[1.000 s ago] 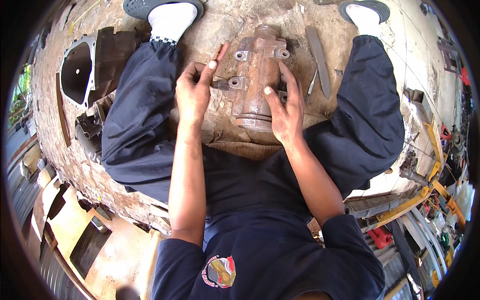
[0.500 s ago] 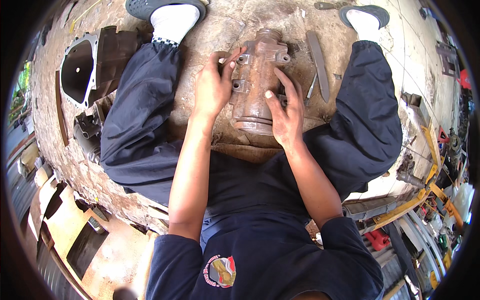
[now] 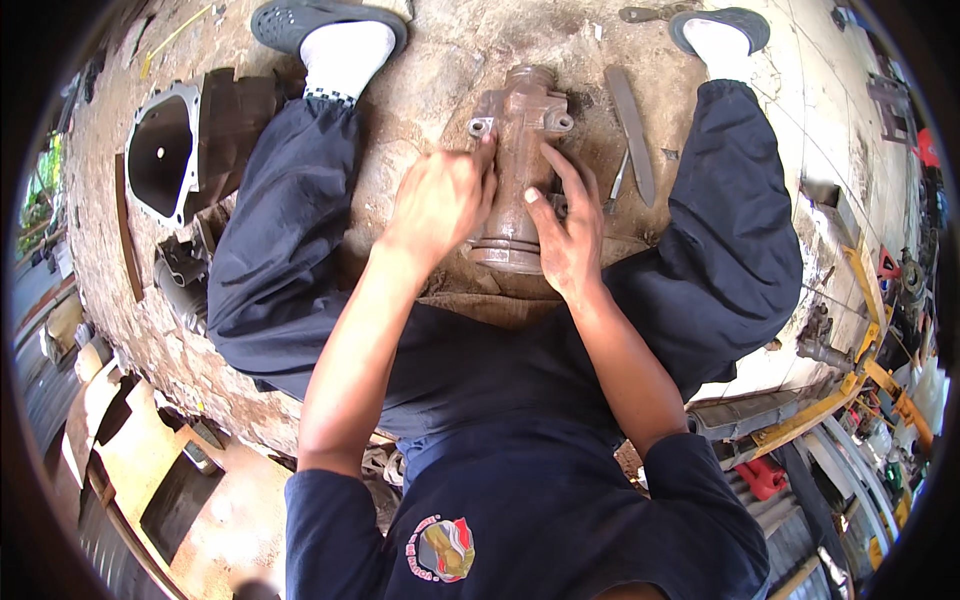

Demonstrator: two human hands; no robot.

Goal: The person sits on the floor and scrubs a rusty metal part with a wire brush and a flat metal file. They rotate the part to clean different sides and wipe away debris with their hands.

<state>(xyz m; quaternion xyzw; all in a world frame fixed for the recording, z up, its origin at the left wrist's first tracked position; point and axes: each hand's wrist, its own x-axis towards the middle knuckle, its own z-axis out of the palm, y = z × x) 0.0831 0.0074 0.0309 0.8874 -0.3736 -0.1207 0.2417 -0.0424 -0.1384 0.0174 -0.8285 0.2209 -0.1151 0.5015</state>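
Note:
A brown, rusty cylindrical metal housing (image 3: 517, 170) lies on the ground between my legs, its ringed end toward me and bolt lugs along its sides. My left hand (image 3: 440, 200) is over its left side, fingers curled and the index fingertip at the upper left lug. Whatever those fingers may hold is hidden. My right hand (image 3: 572, 235) grips the housing's right side, thumb on top and fingers along the edge. Just right of it lie a flat grey file-like bar (image 3: 630, 135) and a thin metal tool (image 3: 620, 178).
A large open casing (image 3: 190, 145) with a pale flanged rim stands left of my leg, with another metal part (image 3: 182, 275) nearer. A dark-handled tool (image 3: 648, 14) lies by my right shoe. Yellow metal frame pieces (image 3: 810, 415) and assorted parts crowd the right side.
My left hand has come toward me and rightward over the housing, its back now turned up and the left middle lug covered. The right hand keeps its place on the housing.

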